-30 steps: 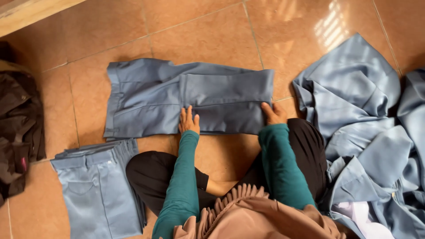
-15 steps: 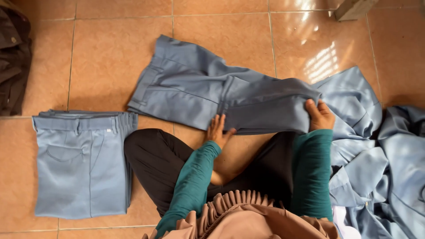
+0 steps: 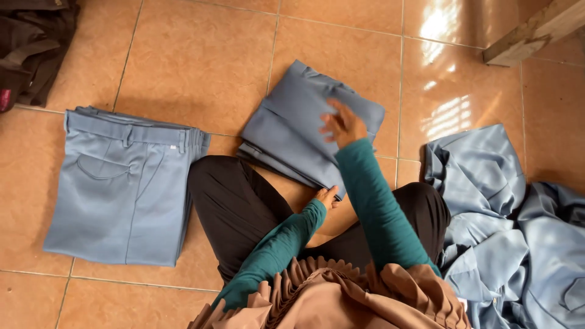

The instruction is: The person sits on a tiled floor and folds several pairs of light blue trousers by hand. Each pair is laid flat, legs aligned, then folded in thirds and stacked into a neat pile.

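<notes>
Grey-blue trousers (image 3: 292, 128) lie folded over into a short rectangle on the tiled floor in front of my knees. My right hand (image 3: 342, 123) is blurred above the folded top, fingers spread, on or just over the cloth. My left hand (image 3: 326, 196) rests at the near edge of the fold, fingers on the fabric; whether it grips it I cannot tell. To the left lies a neat stack of folded grey-blue trousers (image 3: 122, 189), waistbands away from me.
A heap of unfolded light-blue garments (image 3: 512, 231) lies at the right. A dark bag or clothing (image 3: 30, 49) sits at the top left. A wooden beam (image 3: 536, 30) crosses the top right corner. I sit cross-legged on orange tiles (image 3: 195, 67).
The trousers, spread long a second ago, have been folded over in half. My right hand carried the leg end leftward onto the waist part; the view shifted to the right.
</notes>
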